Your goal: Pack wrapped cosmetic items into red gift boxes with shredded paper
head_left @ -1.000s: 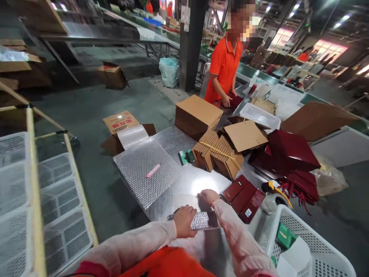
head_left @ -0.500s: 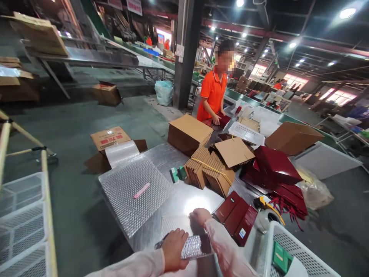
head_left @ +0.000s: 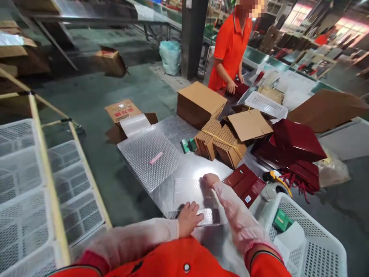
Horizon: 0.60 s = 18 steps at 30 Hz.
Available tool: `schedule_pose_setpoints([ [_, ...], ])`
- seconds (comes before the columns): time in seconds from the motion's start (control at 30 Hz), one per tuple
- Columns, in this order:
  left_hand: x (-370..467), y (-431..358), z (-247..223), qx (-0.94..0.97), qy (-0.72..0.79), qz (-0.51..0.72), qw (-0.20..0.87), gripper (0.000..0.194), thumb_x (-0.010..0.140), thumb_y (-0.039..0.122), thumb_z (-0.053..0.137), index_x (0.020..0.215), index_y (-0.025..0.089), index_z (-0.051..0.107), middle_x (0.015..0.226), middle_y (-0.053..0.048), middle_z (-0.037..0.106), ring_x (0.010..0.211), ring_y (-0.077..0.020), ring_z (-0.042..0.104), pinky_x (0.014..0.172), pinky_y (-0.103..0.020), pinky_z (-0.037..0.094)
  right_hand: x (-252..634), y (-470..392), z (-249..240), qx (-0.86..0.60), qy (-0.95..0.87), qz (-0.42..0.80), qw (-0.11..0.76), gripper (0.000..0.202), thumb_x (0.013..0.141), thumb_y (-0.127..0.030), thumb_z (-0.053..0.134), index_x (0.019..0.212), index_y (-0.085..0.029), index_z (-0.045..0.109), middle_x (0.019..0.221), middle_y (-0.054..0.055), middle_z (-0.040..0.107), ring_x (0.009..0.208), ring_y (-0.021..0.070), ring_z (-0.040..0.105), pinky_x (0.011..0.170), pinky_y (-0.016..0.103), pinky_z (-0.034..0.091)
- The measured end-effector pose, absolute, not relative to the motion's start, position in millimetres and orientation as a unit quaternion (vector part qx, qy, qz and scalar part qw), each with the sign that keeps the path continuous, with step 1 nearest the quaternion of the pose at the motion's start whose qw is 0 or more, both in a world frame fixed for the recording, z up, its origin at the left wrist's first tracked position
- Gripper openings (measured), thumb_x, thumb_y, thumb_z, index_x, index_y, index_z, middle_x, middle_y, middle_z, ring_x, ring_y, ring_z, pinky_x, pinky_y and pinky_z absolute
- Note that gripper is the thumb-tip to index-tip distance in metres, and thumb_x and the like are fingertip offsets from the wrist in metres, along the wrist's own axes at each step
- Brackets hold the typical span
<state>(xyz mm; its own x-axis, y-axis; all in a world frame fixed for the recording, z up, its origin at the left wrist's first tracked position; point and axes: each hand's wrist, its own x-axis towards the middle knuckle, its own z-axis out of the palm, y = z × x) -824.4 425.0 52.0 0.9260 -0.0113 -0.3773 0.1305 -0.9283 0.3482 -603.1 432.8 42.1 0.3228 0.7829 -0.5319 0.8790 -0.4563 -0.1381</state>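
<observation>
From the head view, the left hand [head_left: 189, 219] lies spread on a dark box [head_left: 215, 216] at the near side of the bench [head_left: 161, 198]. Farther off, the right hand [head_left: 210, 180] curls at the bubble wrap's [head_left: 186, 190] far right corner; its grip is unclear.

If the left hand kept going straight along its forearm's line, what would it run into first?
Most likely the pale right sleeve, once the left hand clears the bubble-wrapped item beneath it; depth is unclear, so it might pass under.
</observation>
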Motion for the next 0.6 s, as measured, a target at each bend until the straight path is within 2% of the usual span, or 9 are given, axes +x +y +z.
schedule_pose_setpoints([
  [0.1,-844,413,40,0.959,0.012,-0.185,0.212,0.06,0.081,0.038,0.074,0.137,0.027,0.052,0.135,-0.017,0.051,0.127,-0.0353,0.046,0.102,-0.053,0.041,-601,433,39,0.803,0.513,-0.288,0.096,0.037,0.102,-0.038,0.045,0.107,-0.016,0.074,0.108,0.011,0.074,0.1,0.0199,0.067,0.084,0.03,0.048],
  [0.2,-854,409,29,0.966,0.045,-0.143,0.21,0.049,0.093,0.024,0.056,0.141,0.031,0.049,0.136,-0.014,0.05,0.122,-0.0301,0.049,0.102,-0.049,0.042,-601,435,34,0.804,0.508,-0.293,0.102,0.036,0.102,-0.043,0.046,0.109,-0.016,0.07,0.11,0.009,0.072,0.101,0.0193,0.067,0.09,0.038,0.051],
  [0.27,-855,405,25,0.967,0.077,-0.125,0.207,0.053,0.094,0.016,0.05,0.144,0.034,0.046,0.138,-0.012,0.05,0.123,-0.029,0.048,0.104,-0.048,0.04,-601,436,31,0.805,0.504,-0.294,0.106,0.037,0.101,-0.045,0.048,0.11,-0.016,0.069,0.113,0.009,0.071,0.103,0.02,0.066,0.093,0.041,0.051],
  [0.33,-855,399,22,0.963,0.104,-0.136,0.207,0.066,0.09,0.011,0.052,0.151,0.03,0.036,0.137,-0.013,0.052,0.122,-0.0298,0.049,0.105,-0.048,0.04,-601,438,28,0.806,0.503,-0.293,0.108,0.037,0.102,-0.043,0.047,0.113,-0.015,0.069,0.115,0.01,0.071,0.106,0.0214,0.066,0.093,0.042,0.051],
  [0.43,-853,391,22,0.958,0.121,-0.156,0.207,0.071,0.089,0.009,0.048,0.156,0.02,0.026,0.136,-0.017,0.054,0.123,-0.0311,0.05,0.106,-0.049,0.039,-602,441,28,0.805,0.508,-0.286,0.106,0.037,0.101,-0.037,0.045,0.114,-0.014,0.072,0.117,0.014,0.072,0.108,0.0241,0.066,0.09,0.039,0.05],
  [0.5,-849,391,24,0.955,0.127,-0.164,0.213,0.068,0.089,0.009,0.046,0.154,0.02,0.029,0.139,-0.017,0.053,0.126,-0.0311,0.049,0.108,-0.048,0.038,-603,443,29,0.805,0.513,-0.281,0.103,0.036,0.1,-0.034,0.046,0.111,-0.015,0.074,0.116,0.016,0.073,0.108,0.0252,0.067,0.087,0.035,0.049],
  [0.6,-842,397,28,0.945,0.132,-0.189,0.233,0.075,0.08,0.009,0.055,0.152,0.019,0.032,0.137,-0.017,0.055,0.124,-0.0313,0.052,0.107,-0.046,0.04,-605,443,31,0.806,0.517,-0.27,0.096,0.034,0.098,-0.032,0.049,0.107,-0.014,0.077,0.111,0.017,0.074,0.105,0.0255,0.068,0.083,0.031,0.047],
])
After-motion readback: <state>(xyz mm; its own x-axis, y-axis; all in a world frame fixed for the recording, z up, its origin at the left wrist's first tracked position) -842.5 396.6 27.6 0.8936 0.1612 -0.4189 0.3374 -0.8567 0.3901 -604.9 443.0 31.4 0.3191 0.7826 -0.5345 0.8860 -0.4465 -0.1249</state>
